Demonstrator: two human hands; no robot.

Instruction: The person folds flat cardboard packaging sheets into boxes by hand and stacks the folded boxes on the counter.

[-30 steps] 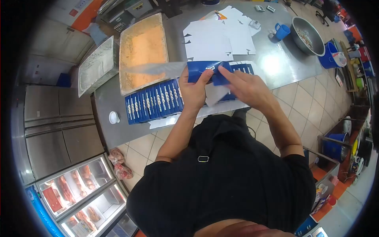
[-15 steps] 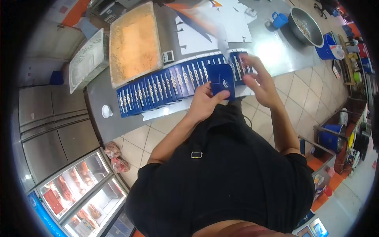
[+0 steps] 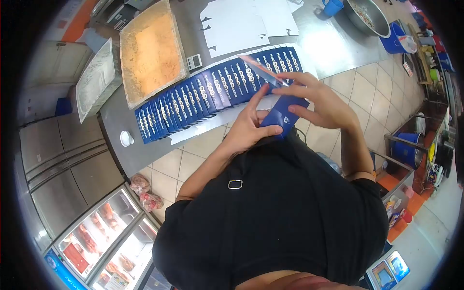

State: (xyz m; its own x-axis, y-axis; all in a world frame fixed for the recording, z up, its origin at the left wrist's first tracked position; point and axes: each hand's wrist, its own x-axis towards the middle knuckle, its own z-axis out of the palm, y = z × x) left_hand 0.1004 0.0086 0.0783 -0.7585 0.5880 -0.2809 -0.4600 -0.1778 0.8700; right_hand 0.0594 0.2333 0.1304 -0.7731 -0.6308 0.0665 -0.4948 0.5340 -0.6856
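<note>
In front of my chest is a dark blue printed carton, tilted. My left hand holds its left side, with the thumb across the near face and the index finger pointing up. My right hand grips the carton's upper right part, fingers over the top and thumb on the face. An orange and blue flap sticks up beyond my fingers, partly hidden by them. Just past my hands, a long row of blue cartons with white lettering lines the table's near edge.
A large tray of orange powder stands at the left, beside a tray of white powder. Close to the row are a small digital device, white cardboard sheets and a white cup. A metal bowl and blue mug sit far right.
The loose orange and blue sheet has swung down from above the table toward my hands. My right hand has moved in from the side and closed on the carton, which has turned.
</note>
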